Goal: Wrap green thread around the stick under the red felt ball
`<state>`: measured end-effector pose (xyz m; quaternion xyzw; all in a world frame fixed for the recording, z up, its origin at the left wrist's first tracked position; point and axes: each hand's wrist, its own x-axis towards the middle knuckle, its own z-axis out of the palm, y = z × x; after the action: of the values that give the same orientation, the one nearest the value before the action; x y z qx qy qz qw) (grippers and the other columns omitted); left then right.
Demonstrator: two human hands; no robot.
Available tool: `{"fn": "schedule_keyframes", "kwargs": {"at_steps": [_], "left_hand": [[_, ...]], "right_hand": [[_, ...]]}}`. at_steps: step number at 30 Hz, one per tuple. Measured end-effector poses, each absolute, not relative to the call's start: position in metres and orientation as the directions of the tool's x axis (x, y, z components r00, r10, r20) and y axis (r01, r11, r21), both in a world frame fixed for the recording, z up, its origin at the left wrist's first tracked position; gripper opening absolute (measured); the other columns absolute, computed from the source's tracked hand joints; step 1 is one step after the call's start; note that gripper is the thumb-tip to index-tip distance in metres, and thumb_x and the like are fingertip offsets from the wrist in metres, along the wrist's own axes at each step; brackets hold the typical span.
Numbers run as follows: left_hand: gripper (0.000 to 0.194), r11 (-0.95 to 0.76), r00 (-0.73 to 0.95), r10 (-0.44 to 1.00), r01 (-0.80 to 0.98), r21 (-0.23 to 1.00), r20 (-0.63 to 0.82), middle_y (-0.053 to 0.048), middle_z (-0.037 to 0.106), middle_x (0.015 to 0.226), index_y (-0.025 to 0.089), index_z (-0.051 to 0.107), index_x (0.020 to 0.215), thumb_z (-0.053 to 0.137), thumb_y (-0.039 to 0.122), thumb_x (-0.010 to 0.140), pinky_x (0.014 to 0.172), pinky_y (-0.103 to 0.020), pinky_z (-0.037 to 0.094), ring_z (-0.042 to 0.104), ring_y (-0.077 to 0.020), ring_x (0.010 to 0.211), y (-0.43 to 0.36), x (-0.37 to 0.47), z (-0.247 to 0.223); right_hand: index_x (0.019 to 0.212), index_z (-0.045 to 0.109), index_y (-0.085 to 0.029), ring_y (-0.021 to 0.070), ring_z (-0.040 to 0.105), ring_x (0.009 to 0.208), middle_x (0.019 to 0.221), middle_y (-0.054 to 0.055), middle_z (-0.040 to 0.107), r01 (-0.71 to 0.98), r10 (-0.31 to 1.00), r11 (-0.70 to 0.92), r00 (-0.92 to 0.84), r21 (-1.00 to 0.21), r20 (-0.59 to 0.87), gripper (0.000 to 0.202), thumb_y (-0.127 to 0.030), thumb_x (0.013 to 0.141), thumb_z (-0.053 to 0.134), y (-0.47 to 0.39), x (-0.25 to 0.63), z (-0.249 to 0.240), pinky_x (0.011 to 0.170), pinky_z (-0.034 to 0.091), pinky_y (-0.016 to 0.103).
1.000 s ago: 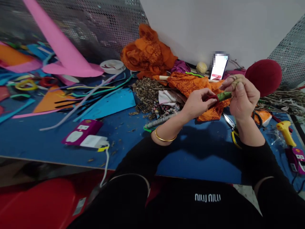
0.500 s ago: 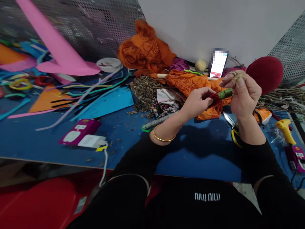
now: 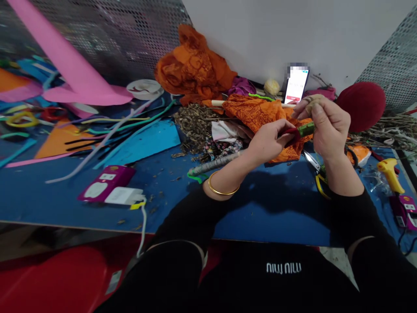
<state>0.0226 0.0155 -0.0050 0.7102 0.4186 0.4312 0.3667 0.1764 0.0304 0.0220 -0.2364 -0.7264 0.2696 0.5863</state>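
Observation:
My left hand [image 3: 269,141] is closed round a dark red piece of fabric [image 3: 296,135]. A short green wrapped piece [image 3: 306,129] sticks out of that fabric toward the right. Just above and right of it, my right hand [image 3: 329,124] is pinched, with thumb and fingertips together; what lies between them is too small to name. Behind both hands lies orange patterned cloth [image 3: 254,111]. A grey wrapped stick [image 3: 216,164] rests on the table by my left wrist. Below my right hand lie open scissors [image 3: 314,163] with yellow handles.
A lit phone [image 3: 296,86] leans at the back, with a dark red round object [image 3: 361,106] to its right. Purple power socket [image 3: 107,182], pink cone hat [image 3: 74,74] and blue sheet [image 3: 150,141] lie left. A yellow glue gun [image 3: 391,174] stands right.
My right hand has moved slightly left and stays pinched near the green piece. The green piece looks a little more tilted. The whole view has shifted slightly.

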Motion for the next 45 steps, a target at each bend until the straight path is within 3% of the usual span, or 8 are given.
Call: {"fn": "schedule_keyframes", "kwargs": {"at_steps": [7, 13, 17, 21, 33, 40, 45], "left_hand": [[0.015, -0.431, 0.280, 0.899, 0.431, 0.793, 0.336, -0.005, 0.071, 0.085, 0.015, 0.067, 0.093, 0.054, 0.021, 0.086, 0.073, -0.030, 0.051, 0.064, -0.0168, 0.075, 0.012, 0.024, -0.005], [0.025, -0.441, 0.266, 0.895, 0.654, 0.615, 0.360, -0.006, 0.075, 0.097, 0.019, 0.063, 0.109, 0.055, 0.021, 0.085, 0.083, -0.033, 0.052, 0.069, -0.0223, 0.090, 0.004, 0.030, -0.004], [0.038, -0.442, 0.265, 0.886, 0.733, 0.517, 0.382, -0.005, 0.076, 0.098, 0.019, 0.055, 0.124, 0.055, 0.024, 0.087, 0.080, -0.033, 0.052, 0.070, -0.0220, 0.082, 0.000, 0.033, -0.006], [0.039, -0.466, 0.284, 0.863, 0.767, 0.440, 0.418, -0.003, 0.076, 0.097, 0.021, 0.056, 0.126, 0.054, 0.024, 0.087, 0.076, -0.029, 0.051, 0.069, -0.0192, 0.077, 0.000, 0.032, -0.007], [0.042, -0.475, 0.264, 0.844, 0.772, 0.421, 0.467, -0.003, 0.076, 0.099, 0.022, 0.056, 0.128, 0.054, 0.022, 0.086, 0.073, -0.027, 0.051, 0.070, -0.0176, 0.076, 0.001, 0.029, -0.008], [0.030, -0.554, 0.348, 0.799, 0.743, 0.376, 0.491, -0.006, 0.076, 0.102, 0.018, 0.066, 0.114, 0.048, 0.021, 0.090, 0.080, -0.028, 0.051, 0.070, -0.0197, 0.092, 0.003, 0.028, -0.010], [0.026, -0.535, 0.336, 0.812, 0.755, 0.379, 0.477, -0.006, 0.076, 0.101, 0.019, 0.070, 0.106, 0.049, 0.023, 0.091, 0.079, -0.029, 0.051, 0.070, -0.0203, 0.093, 0.004, 0.026, -0.009]], "right_hand": [[0.079, 0.067, -0.024, 0.0205, 0.067, 0.097, 0.092, 0.003, 0.070, 0.117, 0.714, 0.692, -0.253, -0.712, 0.652, 0.034, -0.050, 0.095, 0.051, 0.030, 0.174, 0.023, 0.087, 0.058, 0.040], [0.084, 0.069, -0.023, 0.0163, 0.067, 0.082, 0.080, 0.001, 0.068, 0.136, 0.772, 0.632, -0.202, -0.763, 0.603, 0.034, -0.051, 0.094, 0.052, 0.043, 0.175, 0.013, 0.077, 0.058, 0.033], [0.081, 0.068, -0.022, 0.0164, 0.067, 0.084, 0.081, 0.001, 0.069, 0.168, 0.782, 0.620, -0.206, -0.766, 0.588, 0.034, -0.050, 0.093, 0.054, 0.051, 0.180, 0.007, 0.078, 0.058, 0.032], [0.074, 0.065, -0.021, 0.0154, 0.067, 0.080, 0.079, 0.001, 0.069, 0.174, 0.787, 0.615, -0.194, -0.769, 0.586, 0.036, -0.050, 0.093, 0.055, 0.052, 0.181, 0.006, 0.073, 0.058, 0.030], [0.078, 0.067, -0.022, 0.0171, 0.068, 0.083, 0.083, 0.002, 0.070, 0.194, 0.763, 0.646, -0.126, -0.739, 0.634, 0.040, -0.055, 0.094, 0.050, 0.051, 0.178, 0.005, 0.077, 0.058, 0.033], [0.074, 0.068, -0.019, 0.0166, 0.068, 0.083, 0.080, 0.002, 0.069, 0.256, 0.818, 0.574, -0.142, -0.778, 0.558, 0.038, -0.045, 0.095, 0.051, 0.053, 0.178, 0.004, 0.076, 0.056, 0.030], [0.076, 0.069, -0.020, 0.0141, 0.068, 0.078, 0.076, 0.001, 0.068, 0.198, 0.847, 0.531, -0.155, -0.824, 0.508, 0.029, -0.041, 0.092, 0.058, 0.050, 0.177, 0.010, 0.071, 0.056, 0.027]]}}
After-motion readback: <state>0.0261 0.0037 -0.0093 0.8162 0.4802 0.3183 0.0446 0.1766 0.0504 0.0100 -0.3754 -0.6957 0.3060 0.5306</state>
